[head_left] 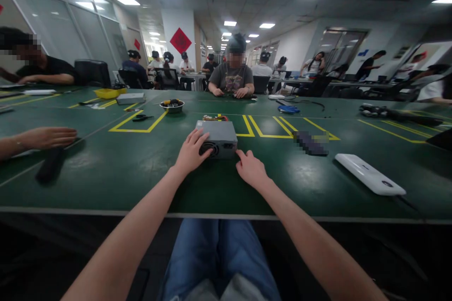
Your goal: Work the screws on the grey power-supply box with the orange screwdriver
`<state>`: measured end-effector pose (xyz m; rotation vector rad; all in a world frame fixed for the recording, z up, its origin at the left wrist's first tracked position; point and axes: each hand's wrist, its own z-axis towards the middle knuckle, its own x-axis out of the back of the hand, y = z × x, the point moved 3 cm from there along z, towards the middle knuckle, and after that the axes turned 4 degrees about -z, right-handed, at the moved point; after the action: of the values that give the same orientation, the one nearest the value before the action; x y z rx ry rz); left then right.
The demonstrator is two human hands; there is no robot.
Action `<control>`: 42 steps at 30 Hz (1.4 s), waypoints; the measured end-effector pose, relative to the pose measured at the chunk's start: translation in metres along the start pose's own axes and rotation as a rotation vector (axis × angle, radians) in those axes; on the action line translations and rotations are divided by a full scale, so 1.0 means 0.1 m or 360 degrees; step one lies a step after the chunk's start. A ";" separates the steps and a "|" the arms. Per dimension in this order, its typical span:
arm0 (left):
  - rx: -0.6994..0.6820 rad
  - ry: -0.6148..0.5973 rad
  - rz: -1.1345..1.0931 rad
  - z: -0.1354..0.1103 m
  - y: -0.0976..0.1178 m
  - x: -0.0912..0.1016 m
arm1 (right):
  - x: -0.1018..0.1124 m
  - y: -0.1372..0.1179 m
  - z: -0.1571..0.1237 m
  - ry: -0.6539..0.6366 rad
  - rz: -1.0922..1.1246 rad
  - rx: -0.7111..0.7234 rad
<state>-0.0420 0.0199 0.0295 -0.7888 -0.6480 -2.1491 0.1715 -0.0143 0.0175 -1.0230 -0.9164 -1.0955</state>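
Note:
A grey metal computer power supply unit [221, 138] lies on the green workbench [106, 183], its round fan grille facing me. My left hand [192, 151] is draped over its near left corner, with the fingers spread across the top and front. My right hand [250, 168] sits at the near right corner, its fingertips touching the bottom edge of the casing. A bundle of coloured wires [214, 118] sticks out from the far end of the unit.
A steel bowl of small parts [172, 106], black-handled pliers [143, 117] and a yellow tray [109, 93] lie beyond on the left. A white device [370, 174] and a blurred dark object [310, 143] lie to the right. A co-worker's hand [47, 138] rests at the left. Yellow tape outlines mark the bench.

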 end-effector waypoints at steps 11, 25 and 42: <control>0.0138 0.0170 0.0014 -0.01 0.08 -0.08 | 0.20 -0.09 -0.69 0.0731 0.0457 -0.0027; 0.0136 0.0300 0.0068 0.00 0.02 -0.18 | 0.17 -0.22 -0.71 0.0661 0.0265 0.0108; 0.0198 0.0261 0.0138 0.00 0.05 -0.17 | 0.11 -0.39 -0.68 0.0699 -0.0079 0.0131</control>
<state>-0.0288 0.0248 0.0182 -0.5573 -0.6430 -2.0478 0.1415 -0.0874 0.0170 -0.6563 -0.6263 -1.2501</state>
